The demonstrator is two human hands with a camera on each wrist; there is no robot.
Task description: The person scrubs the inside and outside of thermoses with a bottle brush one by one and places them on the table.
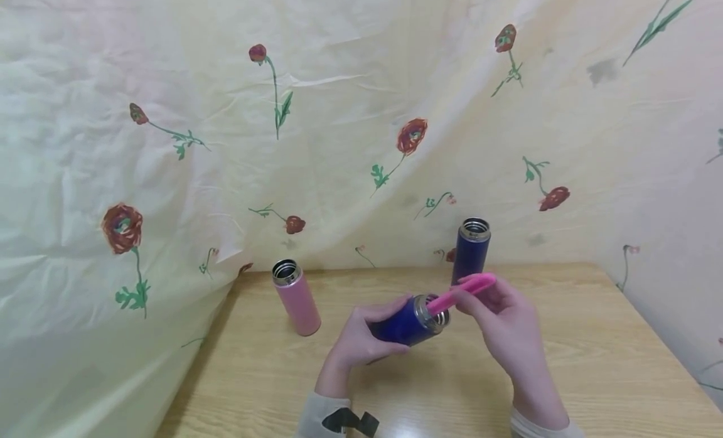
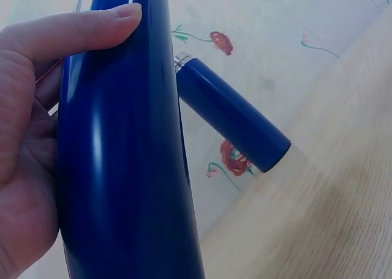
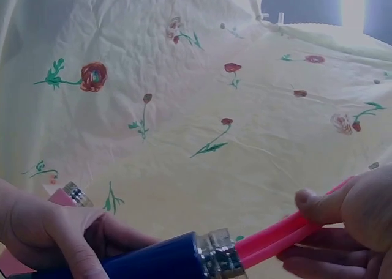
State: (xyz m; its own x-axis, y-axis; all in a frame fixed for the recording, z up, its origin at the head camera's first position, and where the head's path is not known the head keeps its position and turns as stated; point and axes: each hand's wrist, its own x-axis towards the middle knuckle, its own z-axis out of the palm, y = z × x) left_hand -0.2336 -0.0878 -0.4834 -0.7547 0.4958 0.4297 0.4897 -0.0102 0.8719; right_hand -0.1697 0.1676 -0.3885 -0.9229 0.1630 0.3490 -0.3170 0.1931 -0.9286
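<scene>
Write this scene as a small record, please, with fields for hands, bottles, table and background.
left hand: grips a tilted blue bottle
right hand: holds a pink stick, one end in that bottle's open mouth
pink bottle: standing at left, uncapped
second blue bottle: standing behind right hand, uncapped
table: light wood
background: pale cloth with red flowers

The left bottle [image 1: 299, 303] and, farther back to its right, the rear bottle [image 1: 470, 256] stand on the desk [image 1: 243, 388], with the cloth [image 1: 339, 112] behind; between them sideways, the middle bottle [image 1: 400, 325] is in the left hand [image 1: 364, 335], and the stick [image 1: 445, 302] in the right hand [image 1: 505, 315] reaches into it from the right
</scene>
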